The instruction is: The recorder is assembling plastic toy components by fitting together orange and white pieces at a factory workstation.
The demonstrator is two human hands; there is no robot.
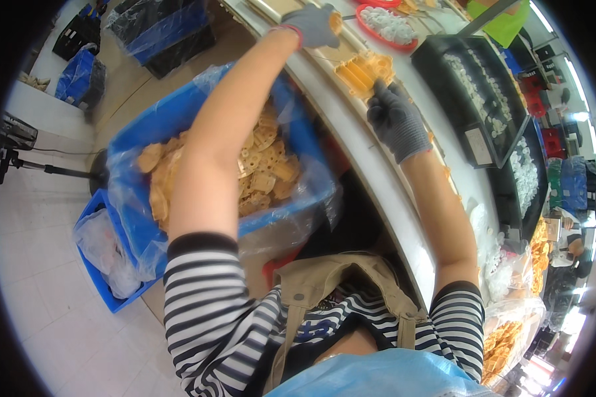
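Observation:
My left hand [311, 26], in a grey glove, is at the top of the view over the far end of the work table. Its fingers are closed around a small orange plastic piece [336, 24], mostly hidden by the glove. A ribbed yellow-orange moulded plastic part [361, 74] lies on the table to the right and nearer to me. At its near edge, my right hand [397, 120], also gloved in grey, has its fingers bent and pinching the part's rim.
Left of the table [367, 145] stands a blue bin [129, 142] lined with clear plastic, full of tan moulded parts [268, 165]. A red tray [414, 45] of white pieces sits at the back. Black trays [450, 86] with small white pieces line the right side.

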